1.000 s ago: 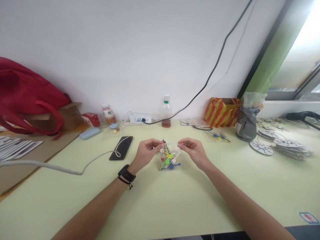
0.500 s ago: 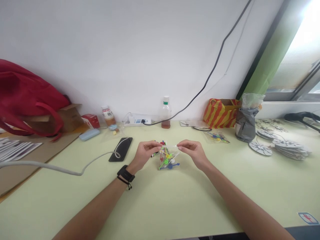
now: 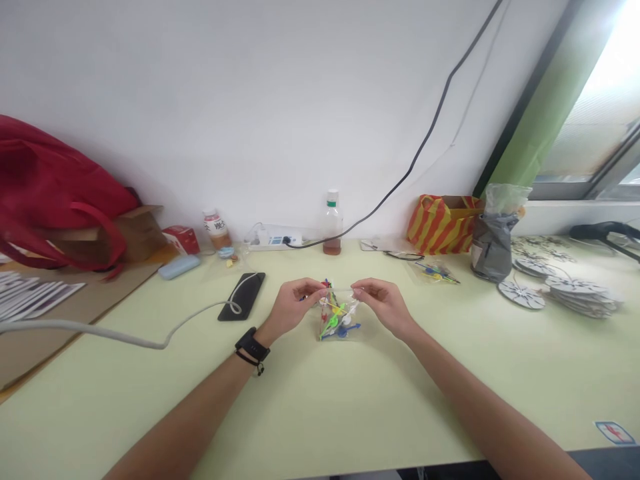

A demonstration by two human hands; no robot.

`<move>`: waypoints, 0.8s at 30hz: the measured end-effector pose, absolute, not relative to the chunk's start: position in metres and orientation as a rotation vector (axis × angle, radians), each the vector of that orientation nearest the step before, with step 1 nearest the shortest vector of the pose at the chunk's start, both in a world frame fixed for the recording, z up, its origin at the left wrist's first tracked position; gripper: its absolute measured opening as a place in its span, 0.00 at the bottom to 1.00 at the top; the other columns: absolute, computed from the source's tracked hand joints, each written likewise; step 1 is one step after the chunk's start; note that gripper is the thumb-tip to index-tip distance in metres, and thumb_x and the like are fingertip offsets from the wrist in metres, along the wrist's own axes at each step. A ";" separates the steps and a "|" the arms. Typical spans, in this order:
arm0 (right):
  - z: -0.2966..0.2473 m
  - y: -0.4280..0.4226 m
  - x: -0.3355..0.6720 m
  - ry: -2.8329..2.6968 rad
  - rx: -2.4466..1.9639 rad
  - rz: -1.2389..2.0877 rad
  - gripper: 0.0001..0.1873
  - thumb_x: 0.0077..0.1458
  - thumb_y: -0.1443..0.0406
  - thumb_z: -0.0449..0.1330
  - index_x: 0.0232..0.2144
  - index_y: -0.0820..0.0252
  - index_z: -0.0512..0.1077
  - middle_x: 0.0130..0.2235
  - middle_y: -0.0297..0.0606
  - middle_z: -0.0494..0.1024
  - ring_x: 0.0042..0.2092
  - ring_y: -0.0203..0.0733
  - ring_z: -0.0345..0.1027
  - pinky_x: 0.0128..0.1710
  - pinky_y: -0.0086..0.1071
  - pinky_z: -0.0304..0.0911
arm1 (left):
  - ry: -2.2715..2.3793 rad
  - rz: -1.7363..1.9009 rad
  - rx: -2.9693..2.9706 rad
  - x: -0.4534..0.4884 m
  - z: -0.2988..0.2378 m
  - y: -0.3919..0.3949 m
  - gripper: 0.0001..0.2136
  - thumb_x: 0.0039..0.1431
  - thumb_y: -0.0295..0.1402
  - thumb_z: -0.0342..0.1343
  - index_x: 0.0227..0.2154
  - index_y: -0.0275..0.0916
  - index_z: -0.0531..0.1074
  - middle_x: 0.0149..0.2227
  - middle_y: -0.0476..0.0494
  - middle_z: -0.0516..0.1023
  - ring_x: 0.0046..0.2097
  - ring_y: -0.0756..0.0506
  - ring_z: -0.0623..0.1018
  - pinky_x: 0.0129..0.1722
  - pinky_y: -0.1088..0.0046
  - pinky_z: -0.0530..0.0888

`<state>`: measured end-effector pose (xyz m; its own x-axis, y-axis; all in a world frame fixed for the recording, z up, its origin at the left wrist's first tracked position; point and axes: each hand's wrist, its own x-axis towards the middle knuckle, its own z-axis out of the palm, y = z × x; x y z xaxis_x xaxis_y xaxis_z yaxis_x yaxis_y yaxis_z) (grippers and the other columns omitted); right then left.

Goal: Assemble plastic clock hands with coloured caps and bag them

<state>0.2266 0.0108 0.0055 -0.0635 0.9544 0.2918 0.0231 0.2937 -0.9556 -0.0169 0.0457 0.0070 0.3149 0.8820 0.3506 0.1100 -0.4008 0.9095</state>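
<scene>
Between my hands hangs a small clear plastic bag (image 3: 356, 313) holding several coloured plastic pieces with arrow-like tips, in yellow, green, white, blue and red. My left hand (image 3: 295, 303), with a black watch on its wrist, pinches the bag's top left corner. The top right corner is pinched by my right hand (image 3: 383, 300). Behind the bag, partly hidden by it and my left fingers, lie more small coloured pieces (image 3: 326, 283). Farther right on the table rests a similar clear bag of coloured pieces (image 3: 434, 272).
A black phone (image 3: 242, 297) with a grey cable lies left of my hands. At the wall stand a bottle (image 3: 333, 227), a power strip (image 3: 273, 238) and a striped paper bag (image 3: 440, 227). Stacked white discs (image 3: 577, 293) are at the right, a red backpack (image 3: 55, 193) at the left.
My hands stay at the bag's top corners, and my right fingers have shifted very slightly left. The bag's top edge sags a little more loosely.
</scene>
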 end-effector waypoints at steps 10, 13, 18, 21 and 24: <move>0.008 0.010 0.232 -1.460 -0.936 0.973 0.09 0.55 0.57 0.67 0.33 0.54 0.85 0.37 0.40 0.83 0.41 0.46 0.75 0.43 0.39 0.69 | 0.829 1.213 1.742 -0.017 0.013 0.042 0.08 0.58 0.37 0.67 0.33 0.38 0.85 0.37 0.39 0.84 0.40 0.43 0.81 0.41 0.69 0.77; 0.010 0.009 0.231 -1.513 -0.908 0.949 0.11 0.55 0.55 0.68 0.33 0.54 0.84 0.38 0.42 0.83 0.41 0.47 0.75 0.42 0.39 0.69 | 0.824 1.194 1.739 -0.017 0.009 0.042 0.09 0.55 0.38 0.70 0.32 0.36 0.84 0.35 0.39 0.83 0.38 0.44 0.80 0.39 0.68 0.77; 0.007 0.010 0.229 -1.535 -0.959 0.936 0.17 0.52 0.52 0.71 0.39 0.55 0.82 0.36 0.40 0.82 0.38 0.45 0.75 0.43 0.40 0.71 | 0.866 1.144 1.820 -0.017 0.009 0.044 0.16 0.56 0.41 0.69 0.44 0.38 0.83 0.36 0.41 0.83 0.37 0.45 0.79 0.39 0.69 0.76; 0.005 0.012 0.229 -1.617 -1.024 0.868 0.18 0.56 0.50 0.67 0.39 0.56 0.82 0.37 0.40 0.82 0.39 0.45 0.75 0.43 0.39 0.71 | 0.907 1.103 2.015 -0.017 0.013 0.044 0.12 0.62 0.42 0.64 0.40 0.39 0.84 0.35 0.41 0.82 0.36 0.45 0.77 0.36 0.71 0.72; 0.003 0.013 0.230 -1.676 -1.053 0.788 0.18 0.59 0.49 0.64 0.35 0.58 0.79 0.37 0.41 0.82 0.38 0.45 0.74 0.42 0.39 0.70 | 0.950 1.110 2.128 -0.016 0.016 0.043 0.12 0.64 0.42 0.61 0.33 0.39 0.83 0.31 0.43 0.80 0.33 0.47 0.75 0.34 0.72 0.69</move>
<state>0.2295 0.0131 0.0032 -0.1570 0.9088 0.3866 0.2821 0.4164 -0.8643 -0.0163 0.0431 0.0161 0.4085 0.7887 0.4594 0.3317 -0.5971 0.7304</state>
